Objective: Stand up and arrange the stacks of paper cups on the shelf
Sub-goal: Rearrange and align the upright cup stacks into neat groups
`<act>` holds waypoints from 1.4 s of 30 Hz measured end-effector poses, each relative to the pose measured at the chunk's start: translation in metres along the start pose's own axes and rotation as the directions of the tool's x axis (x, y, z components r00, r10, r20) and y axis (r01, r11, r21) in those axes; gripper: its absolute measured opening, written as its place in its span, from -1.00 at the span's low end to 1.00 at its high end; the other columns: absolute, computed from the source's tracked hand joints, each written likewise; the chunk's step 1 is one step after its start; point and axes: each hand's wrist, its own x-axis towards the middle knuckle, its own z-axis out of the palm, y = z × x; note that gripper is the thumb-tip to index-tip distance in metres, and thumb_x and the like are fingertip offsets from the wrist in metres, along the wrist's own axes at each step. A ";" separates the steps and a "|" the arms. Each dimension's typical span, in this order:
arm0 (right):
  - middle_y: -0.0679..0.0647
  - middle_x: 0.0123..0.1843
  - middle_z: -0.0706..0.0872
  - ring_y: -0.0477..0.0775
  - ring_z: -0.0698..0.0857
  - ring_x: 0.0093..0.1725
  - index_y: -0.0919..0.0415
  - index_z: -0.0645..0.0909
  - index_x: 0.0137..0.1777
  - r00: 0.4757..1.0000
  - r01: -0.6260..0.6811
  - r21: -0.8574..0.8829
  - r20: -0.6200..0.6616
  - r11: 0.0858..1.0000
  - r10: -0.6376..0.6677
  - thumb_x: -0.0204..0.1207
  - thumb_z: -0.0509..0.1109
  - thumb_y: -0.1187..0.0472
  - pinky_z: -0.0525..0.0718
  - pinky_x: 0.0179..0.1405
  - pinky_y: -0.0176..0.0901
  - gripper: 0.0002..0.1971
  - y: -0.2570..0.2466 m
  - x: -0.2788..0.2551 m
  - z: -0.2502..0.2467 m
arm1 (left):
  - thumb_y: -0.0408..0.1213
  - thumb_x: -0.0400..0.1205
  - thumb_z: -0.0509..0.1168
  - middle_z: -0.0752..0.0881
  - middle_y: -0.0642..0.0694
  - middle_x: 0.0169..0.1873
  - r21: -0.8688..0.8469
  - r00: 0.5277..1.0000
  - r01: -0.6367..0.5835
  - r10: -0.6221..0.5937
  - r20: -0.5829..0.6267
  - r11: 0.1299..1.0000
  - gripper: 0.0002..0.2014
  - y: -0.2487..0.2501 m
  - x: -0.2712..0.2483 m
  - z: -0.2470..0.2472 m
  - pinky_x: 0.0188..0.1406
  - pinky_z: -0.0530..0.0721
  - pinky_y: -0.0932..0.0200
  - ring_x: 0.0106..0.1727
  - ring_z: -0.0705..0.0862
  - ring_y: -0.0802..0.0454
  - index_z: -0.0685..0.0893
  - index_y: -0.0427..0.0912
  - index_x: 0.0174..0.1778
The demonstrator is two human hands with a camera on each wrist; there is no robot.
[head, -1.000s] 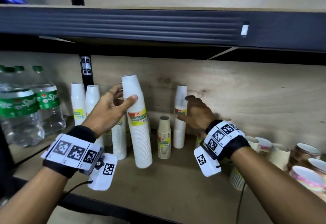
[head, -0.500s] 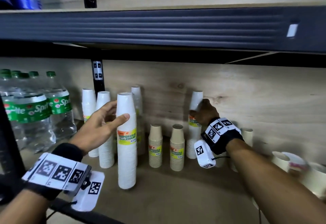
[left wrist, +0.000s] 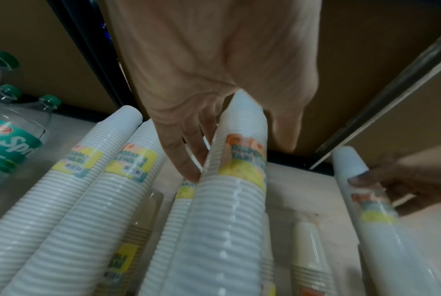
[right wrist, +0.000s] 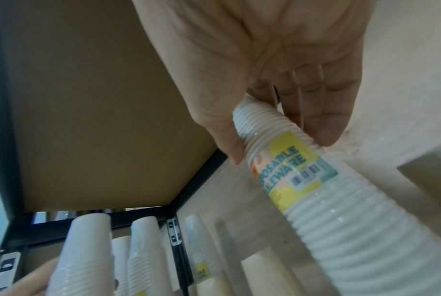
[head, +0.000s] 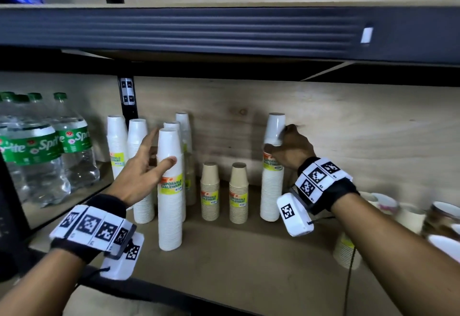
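Observation:
A tall white cup stack (head: 170,198) (left wrist: 229,210) stands upright near the shelf's front. My left hand (head: 161,147) (left wrist: 239,160) is open beside its top: the thumb touches the front and straight fingers lie behind. Further right, against the back wall, stands another white cup stack (head: 271,186) (right wrist: 341,200). My right hand (head: 277,138) (right wrist: 280,148) grips it near the top, above its yellow label. Several more white stacks (head: 138,166) stand at the back left. Two short brown cup stacks (head: 210,191) stand between my hands.
Sprite bottles (head: 37,156) fill the left end of the shelf (head: 249,271). A cup stack (head: 347,251) and patterned cups (head: 443,216) sit at the right, partly behind my right arm. The upper shelf's dark edge (head: 199,31) hangs close overhead.
The front stack went from leaning to upright, and my left fingers spread off it. My right hand climbed the right stack from its middle to near the top.

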 end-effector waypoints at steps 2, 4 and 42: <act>0.19 0.22 0.65 0.27 0.66 0.23 0.28 0.40 0.28 1.000 0.006 -0.016 -0.016 1.000 -0.006 0.42 0.49 -0.10 0.61 0.17 -0.01 -0.39 -0.003 -0.009 -0.007 | -0.09 0.54 0.46 0.54 0.09 0.25 0.058 1.000 0.004 -0.003 -0.010 0.998 -0.13 0.002 -0.006 0.006 -0.01 0.57 0.39 0.08 0.61 0.34 0.05 0.20 0.65; 0.14 0.15 0.66 0.24 0.68 0.18 0.25 0.41 0.24 1.000 0.012 -0.014 -0.025 1.000 -0.013 0.39 0.50 -0.12 0.59 0.07 -0.06 -0.40 -0.008 -0.020 -0.014 | -0.11 0.48 0.53 0.57 0.09 0.21 0.145 1.000 0.021 -0.020 -0.012 0.989 -0.12 -0.001 -0.012 0.008 -0.13 0.50 0.52 -0.02 0.63 0.34 0.15 0.04 0.63; 0.23 0.36 0.56 0.31 0.55 0.34 0.26 0.31 0.41 0.944 0.255 0.255 0.141 0.933 -0.297 0.41 0.49 -0.16 0.52 0.25 0.10 -0.27 -0.228 -0.072 0.173 | -0.13 0.41 0.58 0.72 0.29 0.10 0.238 0.990 0.127 -0.109 -0.086 0.963 -0.33 -0.124 0.028 -0.120 0.17 0.65 0.13 0.08 0.71 0.22 0.40 0.49 0.28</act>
